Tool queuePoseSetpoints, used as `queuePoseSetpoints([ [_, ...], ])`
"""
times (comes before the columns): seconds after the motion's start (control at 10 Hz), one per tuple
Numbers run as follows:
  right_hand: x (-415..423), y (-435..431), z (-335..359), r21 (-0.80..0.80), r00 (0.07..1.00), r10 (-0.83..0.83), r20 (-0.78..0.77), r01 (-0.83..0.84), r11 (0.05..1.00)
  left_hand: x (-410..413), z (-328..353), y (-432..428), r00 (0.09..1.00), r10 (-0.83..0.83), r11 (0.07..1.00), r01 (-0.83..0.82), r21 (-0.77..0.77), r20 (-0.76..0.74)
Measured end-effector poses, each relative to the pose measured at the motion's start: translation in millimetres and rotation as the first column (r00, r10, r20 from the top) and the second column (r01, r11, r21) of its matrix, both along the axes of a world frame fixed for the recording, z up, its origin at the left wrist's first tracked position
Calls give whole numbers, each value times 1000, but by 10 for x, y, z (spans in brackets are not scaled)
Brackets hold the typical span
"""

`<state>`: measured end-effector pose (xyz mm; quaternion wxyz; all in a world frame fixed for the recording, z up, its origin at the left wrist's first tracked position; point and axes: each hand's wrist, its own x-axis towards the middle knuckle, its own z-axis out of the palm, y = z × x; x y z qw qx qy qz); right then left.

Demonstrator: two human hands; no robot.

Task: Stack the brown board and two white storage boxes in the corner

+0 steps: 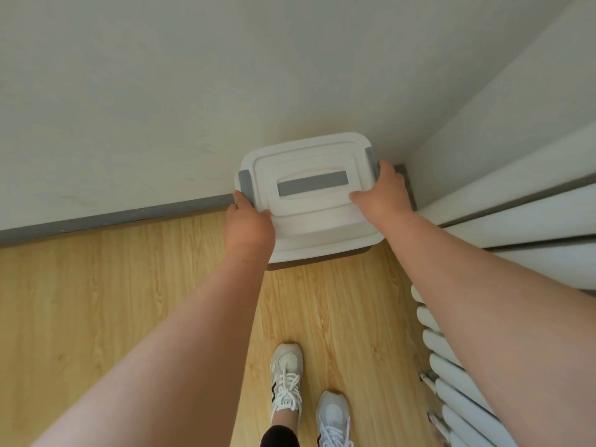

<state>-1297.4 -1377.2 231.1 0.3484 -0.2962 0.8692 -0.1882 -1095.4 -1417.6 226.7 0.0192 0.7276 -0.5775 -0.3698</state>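
Note:
A white storage box [309,204] with a grey lid handle and grey side clips sits in the room's corner, seen from straight above. My left hand [246,225] grips its left edge below the grey clip. My right hand [382,191] grips its right edge, fingers wrapped over the rim. A thin strip of the brown board [319,260] shows under the box's near edge. Anything else beneath this box is hidden by its lid, so I cannot tell whether a second box is under it.
White walls meet behind the box, with a grey skirting board [113,219] along the left wall. A white radiator [451,375] runs along the right wall, close to my right arm. Wooden floor [129,301] spreads to the left. My feet in white sneakers [287,379] stand behind the box.

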Motion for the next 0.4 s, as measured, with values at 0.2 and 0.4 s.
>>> queuePoseSetpoints([
  [0.2, 22, 241, 135, -41, 999, 19, -36, -20, 999, 30, 203, 238, 997, 35, 999, -34, 23, -64],
  [0.4, 112, 653, 315, 4, 994, 102, -43, -102, 995, 111, 407, 749, 997, -72, 994, 71, 81, 8],
])
